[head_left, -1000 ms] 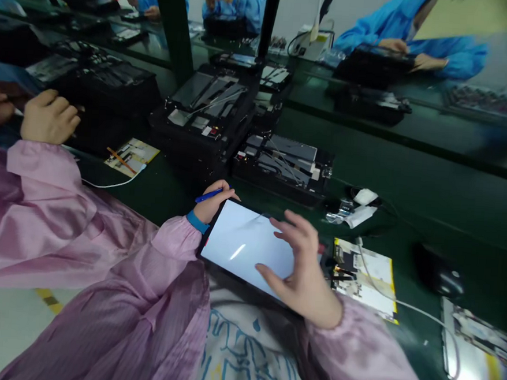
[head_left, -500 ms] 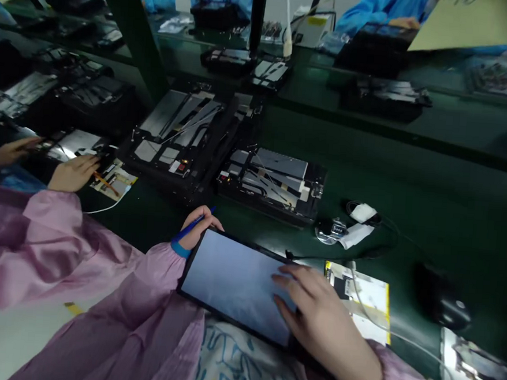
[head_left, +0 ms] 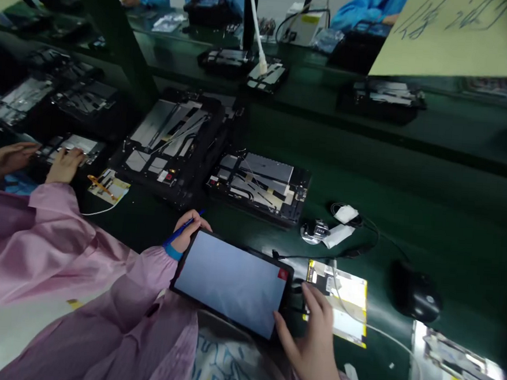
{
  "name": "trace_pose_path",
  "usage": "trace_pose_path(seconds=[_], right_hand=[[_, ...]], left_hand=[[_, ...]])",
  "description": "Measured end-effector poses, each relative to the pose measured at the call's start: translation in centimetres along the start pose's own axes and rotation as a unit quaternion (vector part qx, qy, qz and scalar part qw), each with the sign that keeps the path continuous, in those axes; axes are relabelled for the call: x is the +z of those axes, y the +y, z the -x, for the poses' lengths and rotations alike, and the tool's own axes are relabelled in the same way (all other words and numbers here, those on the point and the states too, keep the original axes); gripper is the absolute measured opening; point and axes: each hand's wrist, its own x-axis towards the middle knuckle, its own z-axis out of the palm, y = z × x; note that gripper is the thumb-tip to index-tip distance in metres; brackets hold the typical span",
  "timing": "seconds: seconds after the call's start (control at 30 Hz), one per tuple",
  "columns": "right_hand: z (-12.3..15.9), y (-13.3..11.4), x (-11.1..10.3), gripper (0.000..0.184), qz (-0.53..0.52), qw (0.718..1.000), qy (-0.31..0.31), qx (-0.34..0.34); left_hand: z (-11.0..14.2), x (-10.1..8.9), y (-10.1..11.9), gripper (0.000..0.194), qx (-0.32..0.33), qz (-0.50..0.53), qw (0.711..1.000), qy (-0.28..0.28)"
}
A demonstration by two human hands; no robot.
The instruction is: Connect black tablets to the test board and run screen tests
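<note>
At tablet's (head_left: 229,284) upper-L corner: pinching it w/ left hand (head_left: 187,233), plus blue pen (head_left: 175,236) in same grip. Btwn hands: prob. mid screen check on tablet, held face up. At R edge: holding right hand (head_left: 315,339) spread, w/ thumb over rim, can't tell if touching. For next move, prob. need steady L hold, light R touch.

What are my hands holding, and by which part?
Left hand: the tablet, by its far left corner, and a blue pen, exact spot unclear. Right hand: grip on tablet uncertain.

Green bench (head_left: 449,244), stacked black panels (head_left: 258,184), mouse (head_left: 417,294), yellow-edged board (head_left: 350,324)
</note>
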Motion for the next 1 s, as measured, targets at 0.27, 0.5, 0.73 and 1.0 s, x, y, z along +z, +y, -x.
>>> trace_pose_path(seconds=[0.27,0.5,0.73,1.0], right_hand=[[4.4,0.4,1.3,0.058,-0.043,0.996,0.064,0.054],[5.7,1.0,3.7,0.072,-0.126,0.980,-0.017,0.151],[6.4,0.7,4.9,0.077,-0.095,0.986,-0.015,0.135],[7.4,1.7,7.0,0.072,-0.138,0.983,0.038,0.117]], left_hand=[[0.3,0.4,-0.3,0.024,-0.009,0.033,0.999,0.011],[-0.2,0.5,-0.1,0.022,-0.001,0.026,0.999,0.032],[0.1,0.4,-0.1,0.022,-0.009,0.040,0.999,0.027],[0.0,0.2,-0.4,0.023,-0.011,0.071,0.997,0.015]])
